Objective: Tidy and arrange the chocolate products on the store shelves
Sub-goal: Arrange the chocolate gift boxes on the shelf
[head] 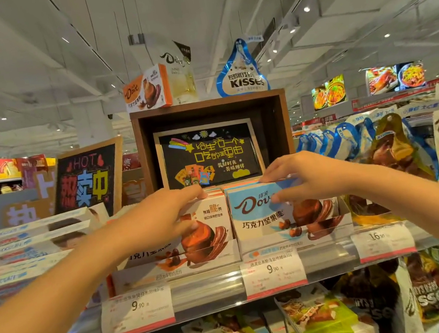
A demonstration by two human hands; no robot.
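Left hand (160, 219) is gripping the top of the orange chocolate box (208, 231), fingers curled over its upper edge and thumb pressing on its front face. Right hand (303, 179) is gripping the blue chocolate box (263, 217) the same way: fingers hooked over the top edge, thumb lying on the printed front.

Both boxes are standing upright at the front of their rows, side by side and touching, fronts facing the viewer, long axis running left to right along the shelf (209, 289). More boxes are standing behind each.

Price tags (274, 274) are hanging on the shelf's front rail below each row. Flat boxes (24, 246) are lying stacked to the left; blue and white bags (357, 138) are hanging to the right. A wooden crate (208, 110) behind the rows is holding a chalkboard sign (209, 156), with a display box (147, 91) and a blue bag (240, 72) sitting on top. Green-edged boxes (319, 314) are lying on the shelf below. White store ceiling with spotlights overhead.
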